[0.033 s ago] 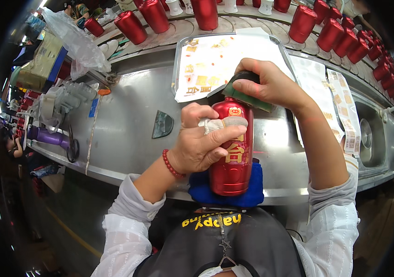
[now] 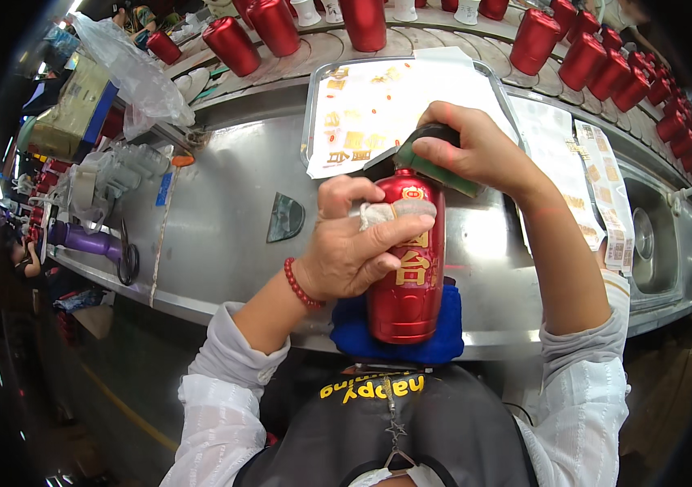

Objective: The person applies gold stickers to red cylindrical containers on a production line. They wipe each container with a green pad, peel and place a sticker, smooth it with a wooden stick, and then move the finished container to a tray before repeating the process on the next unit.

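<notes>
A glossy red bottle with gold characters leans on a folded blue cloth at the bench's near edge, its neck pointing away from me. My left hand is closed on its left side. One finger, wrapped in white cloth, lies across the gold lettering. In my right hand is a dark green, black-edged scraper, gripped just above the bottle's shoulder. Whether the scraper touches the bottle, I cannot tell. A similar dark green flat piece lies on the bench left of the bottle.
Beyond my hands a metal tray bears a white sheet with gold stickers. More sticker sheets lie at the right beside a sink. Red bottles line a conveyor behind. Black scissors and a purple bottle are at the left.
The scraper and my hands have shifted very slightly. A round gold emblem now shows more plainly near the bottle's shoulder.
</notes>
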Demonstrator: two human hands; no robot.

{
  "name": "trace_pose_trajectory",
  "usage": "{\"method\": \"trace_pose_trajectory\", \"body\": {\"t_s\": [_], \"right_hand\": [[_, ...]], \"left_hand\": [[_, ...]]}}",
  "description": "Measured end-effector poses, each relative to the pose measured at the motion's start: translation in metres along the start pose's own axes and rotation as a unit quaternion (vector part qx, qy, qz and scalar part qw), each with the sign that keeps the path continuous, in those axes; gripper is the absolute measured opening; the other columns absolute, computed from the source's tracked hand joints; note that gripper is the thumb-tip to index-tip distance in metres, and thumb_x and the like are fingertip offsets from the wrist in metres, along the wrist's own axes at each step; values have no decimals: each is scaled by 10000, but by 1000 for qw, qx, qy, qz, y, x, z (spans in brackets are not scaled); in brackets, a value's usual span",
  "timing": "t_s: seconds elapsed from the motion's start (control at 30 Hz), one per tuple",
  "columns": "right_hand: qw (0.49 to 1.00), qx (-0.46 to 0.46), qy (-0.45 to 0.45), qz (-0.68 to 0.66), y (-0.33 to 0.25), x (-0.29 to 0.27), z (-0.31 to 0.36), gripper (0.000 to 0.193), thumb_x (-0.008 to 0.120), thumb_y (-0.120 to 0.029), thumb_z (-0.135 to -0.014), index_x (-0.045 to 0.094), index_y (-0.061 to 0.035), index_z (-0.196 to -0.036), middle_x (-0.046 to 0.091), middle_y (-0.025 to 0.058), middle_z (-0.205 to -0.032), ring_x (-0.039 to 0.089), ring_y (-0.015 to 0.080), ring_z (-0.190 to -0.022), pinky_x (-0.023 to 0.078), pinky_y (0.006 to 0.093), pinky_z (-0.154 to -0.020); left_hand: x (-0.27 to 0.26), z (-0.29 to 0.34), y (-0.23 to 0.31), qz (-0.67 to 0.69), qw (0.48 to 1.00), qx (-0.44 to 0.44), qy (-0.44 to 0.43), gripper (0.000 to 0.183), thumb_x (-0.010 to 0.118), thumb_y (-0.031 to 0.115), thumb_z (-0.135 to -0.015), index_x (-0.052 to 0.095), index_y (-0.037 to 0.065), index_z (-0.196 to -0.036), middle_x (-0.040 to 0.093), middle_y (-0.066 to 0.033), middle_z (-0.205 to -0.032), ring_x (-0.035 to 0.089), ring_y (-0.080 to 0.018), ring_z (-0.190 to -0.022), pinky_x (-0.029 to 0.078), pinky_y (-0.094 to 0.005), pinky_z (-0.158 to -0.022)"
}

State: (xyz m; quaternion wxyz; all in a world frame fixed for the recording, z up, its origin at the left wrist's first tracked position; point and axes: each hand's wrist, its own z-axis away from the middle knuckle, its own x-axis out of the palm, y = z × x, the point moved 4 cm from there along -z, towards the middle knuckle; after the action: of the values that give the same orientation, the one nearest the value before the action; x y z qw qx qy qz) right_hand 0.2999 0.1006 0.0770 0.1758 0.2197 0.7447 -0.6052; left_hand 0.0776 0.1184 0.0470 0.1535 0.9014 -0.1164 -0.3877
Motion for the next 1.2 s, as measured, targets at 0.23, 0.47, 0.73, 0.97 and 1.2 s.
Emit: {"method": "trace_pose_trajectory", "body": {"t_s": [0.23,0.47,0.73,0.97,1.2], "right_hand": [[987,75,120,-78,3,-7,52,252,675,-240,-928,633,-17,-1037,665,53,-911,600,108,-849,500,267,-759],[989,-19,144,-17,-21,7,60,180,699,-114,-926,630,-15,-1059,651,42,-876,603,84,-835,499,249,-751],[980,-157,-122,3,-62,32,63,174,782,-96,-801,708,-80,-958,672,83,-841,663,248,-766,501,361,-677],[937,-300,-31,179,-86,57,102,173,775,-128,-818,708,-111,-977,644,43,-817,642,233,-779,485,366,-716],[969,60,195,-138,-10,46,95,223,694,-190,-972,636,-13,-1093,663,13,-894,594,60,-784,510,222,-705]], "left_hand": [[-4,-13,4,-62,995,66,-39,420,510,496,-1010,713,237,-1271,722,21,-987,452,-245,-1103,310,-439,-1051],[6,20,17,-50,995,-52,74,489,453,528,-1038,685,189,-1304,678,-50,-1178,459,-256,-1121,300,-438,-1061],[10,77,58,-11,979,-183,86,806,487,603,-1005,458,-66,-1454,588,-171,-1351,448,-308,-1253,355,-412,-1071],[17,95,63,-41,985,-164,40,998,509,720,-926,366,-77,-1510,512,-236,-1431,424,-369,-1286,318,-467,-1090],[13,54,37,-52,994,-93,0,1032,399,823,-890,374,30,-1549,450,-228,-1479,320,-381,-1403,196,-537,-1181]]}}
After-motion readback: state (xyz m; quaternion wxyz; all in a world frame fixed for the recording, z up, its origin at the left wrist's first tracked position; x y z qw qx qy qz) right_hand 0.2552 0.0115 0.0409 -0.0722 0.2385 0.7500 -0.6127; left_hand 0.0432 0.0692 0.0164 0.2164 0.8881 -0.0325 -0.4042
